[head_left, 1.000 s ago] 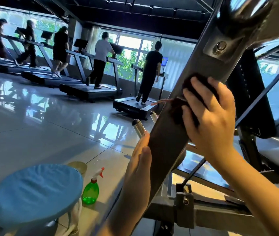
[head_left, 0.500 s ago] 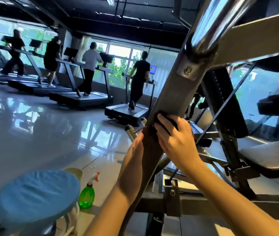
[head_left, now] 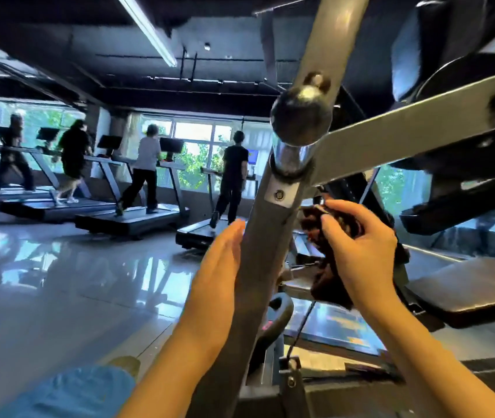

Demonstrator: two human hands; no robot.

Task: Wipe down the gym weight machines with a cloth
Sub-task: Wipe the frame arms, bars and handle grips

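The left hand (head_left: 217, 277) lay flat, fingers straight, against the slanted grey metal bar (head_left: 266, 245). Just right of the bar, the right hand (head_left: 358, 254) squeezed a dark crumpled cloth (head_left: 327, 285).

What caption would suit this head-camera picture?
Gym cleaning: left hand flat against a grey machine post, right hand gripping a dark cloth beside it.

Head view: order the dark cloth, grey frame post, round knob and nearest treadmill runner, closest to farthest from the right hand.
1. dark cloth: gripped in the right hand.
2. grey frame post: just left of it.
3. round knob: above, up the post.
4. nearest treadmill runner: far back, by the windows.
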